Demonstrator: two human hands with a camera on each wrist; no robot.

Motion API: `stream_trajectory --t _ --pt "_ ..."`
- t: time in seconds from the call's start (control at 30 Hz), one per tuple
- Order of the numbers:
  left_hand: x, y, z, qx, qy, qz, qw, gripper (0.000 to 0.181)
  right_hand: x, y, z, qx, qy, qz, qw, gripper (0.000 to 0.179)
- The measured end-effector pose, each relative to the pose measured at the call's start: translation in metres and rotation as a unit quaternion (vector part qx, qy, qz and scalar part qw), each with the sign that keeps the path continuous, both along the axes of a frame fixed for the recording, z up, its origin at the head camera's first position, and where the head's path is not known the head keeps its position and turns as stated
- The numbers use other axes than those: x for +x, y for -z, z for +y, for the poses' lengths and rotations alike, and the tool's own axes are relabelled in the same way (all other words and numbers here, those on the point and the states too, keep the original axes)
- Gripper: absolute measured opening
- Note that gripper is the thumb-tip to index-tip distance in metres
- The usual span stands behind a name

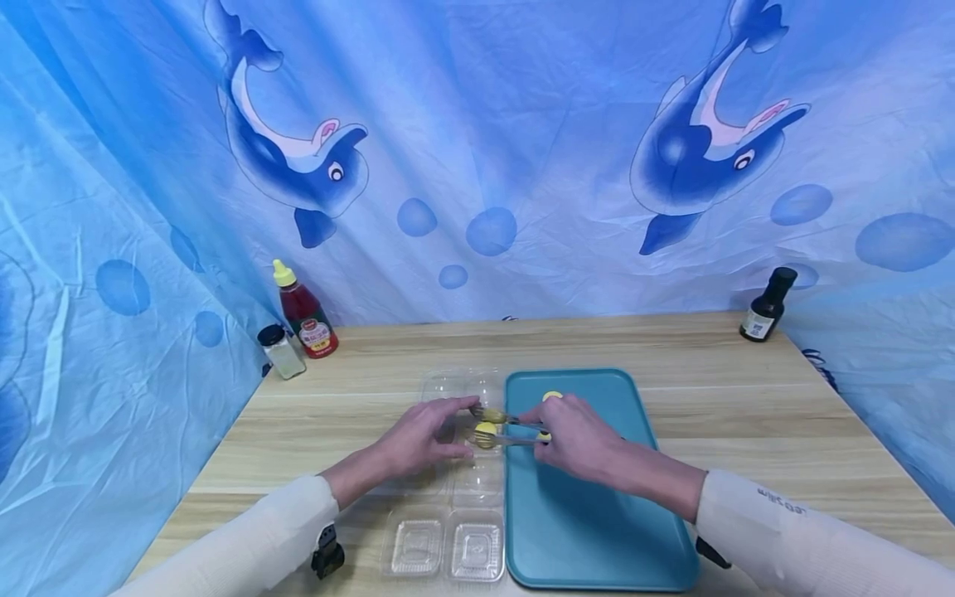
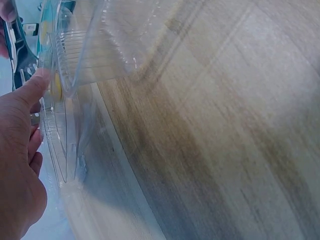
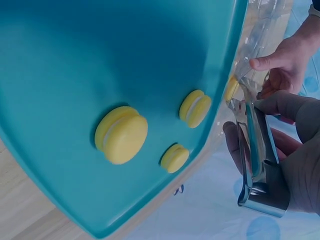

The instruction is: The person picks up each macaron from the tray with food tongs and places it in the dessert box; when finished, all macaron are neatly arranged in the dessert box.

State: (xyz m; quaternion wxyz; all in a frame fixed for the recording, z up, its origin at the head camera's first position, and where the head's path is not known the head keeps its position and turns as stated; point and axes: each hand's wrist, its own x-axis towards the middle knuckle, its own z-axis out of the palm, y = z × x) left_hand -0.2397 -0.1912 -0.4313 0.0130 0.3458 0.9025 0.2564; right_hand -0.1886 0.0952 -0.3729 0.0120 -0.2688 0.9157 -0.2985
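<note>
My right hand (image 1: 578, 439) holds metal tongs (image 3: 270, 185), thumb on one arm and fingers on the other. At their tips is a yellow macaron (image 1: 485, 435), over a clear plastic box (image 1: 477, 489) left of the tray; whether it touches the box bottom is unclear. Across from the tongs, my left hand (image 1: 425, 435) reaches over the box with thumb and forefinger spread apart. Its thumb (image 2: 34, 89) appears to touch the clear plastic in the left wrist view. More yellow macarons, one larger (image 3: 121, 135) and two smaller (image 3: 195, 108), lie on the teal tray (image 1: 582, 531).
Another clear box (image 1: 477, 551) lies nearer me, beside the tray. A red sauce bottle (image 1: 309, 319) and a black-capped jar (image 1: 282, 352) stand at the back left, a dark bottle (image 1: 767, 307) at the back right. A blue dolphin curtain (image 1: 492, 149) hangs behind the table.
</note>
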Motion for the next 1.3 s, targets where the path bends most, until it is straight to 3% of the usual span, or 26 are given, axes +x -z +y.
stream_trajectory --t 0.33,0.6,0.9,1.1,1.3 --pt "0.002 0.002 -0.003 0.006 -0.012 -0.013 0.9998 0.089 0.002 -0.018 0.022 -0.013 -0.026 -0.031 0.9991 0.047" --pt "0.003 0.000 0.001 -0.003 -0.008 -0.032 0.9994 0.084 0.002 -0.033 0.069 -0.011 0.020 -0.030 0.9993 0.055" --pt "0.004 -0.002 0.001 -0.015 -0.006 -0.019 0.9997 0.084 -0.004 -0.015 0.106 0.007 0.077 -0.036 0.9963 0.058" --pt "0.005 -0.005 -0.006 -0.007 0.004 0.013 0.9999 0.085 -0.005 -0.002 0.114 0.012 0.079 -0.047 0.9957 0.059" --pt "0.006 -0.008 -0.022 0.009 -0.019 0.021 0.9995 0.086 -0.006 0.007 0.116 0.017 0.076 -0.042 0.9961 0.057"
